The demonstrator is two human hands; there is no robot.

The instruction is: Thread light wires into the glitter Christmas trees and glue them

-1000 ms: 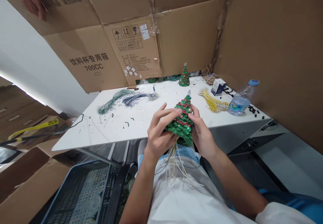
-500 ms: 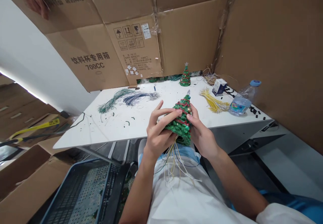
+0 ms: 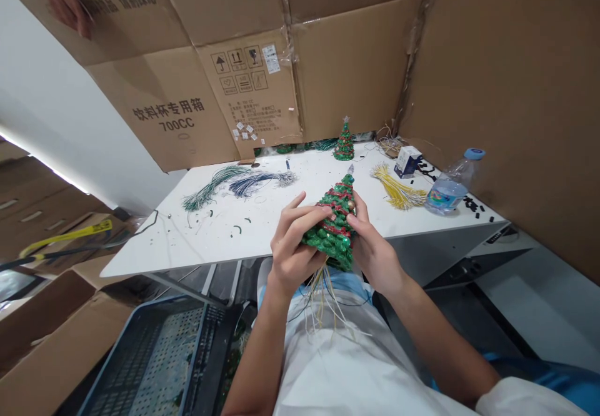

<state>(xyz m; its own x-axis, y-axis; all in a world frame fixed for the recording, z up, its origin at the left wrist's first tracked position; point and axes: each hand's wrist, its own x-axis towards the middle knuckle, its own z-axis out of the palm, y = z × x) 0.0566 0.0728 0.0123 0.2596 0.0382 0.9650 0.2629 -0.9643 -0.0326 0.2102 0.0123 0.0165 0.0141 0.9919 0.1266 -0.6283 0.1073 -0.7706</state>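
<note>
Both hands hold a small green Christmas tree (image 3: 334, 232) with red garland and a clear tip, tilted a little over my lap at the table's front edge. My left hand (image 3: 297, 244) wraps round its left side, fingers laid across the front. On the right side, my right hand (image 3: 375, 244) grips it with thumb and fingers near a gold ball. White, yellow and dark wires (image 3: 323, 297) hang from the tree's base over the white clothing. Another decorated tree (image 3: 344, 143) stands upright at the back of the white table (image 3: 140, 241).
Green wires (image 3: 213, 185) and blue wires (image 3: 260, 182) lie left on the table; yellow wires (image 3: 398, 188), a small box (image 3: 407, 162) and a bottle (image 3: 452, 185) are right. Cardboard (image 3: 351, 79) walls the back. Another person's hand (image 3: 65, 4) touches it. A blue crate (image 3: 154, 347) sits lower left.
The held tree has turned slightly, showing more of its front and less of its underside. The fingers of my left hand have shifted slightly left and down on it.
</note>
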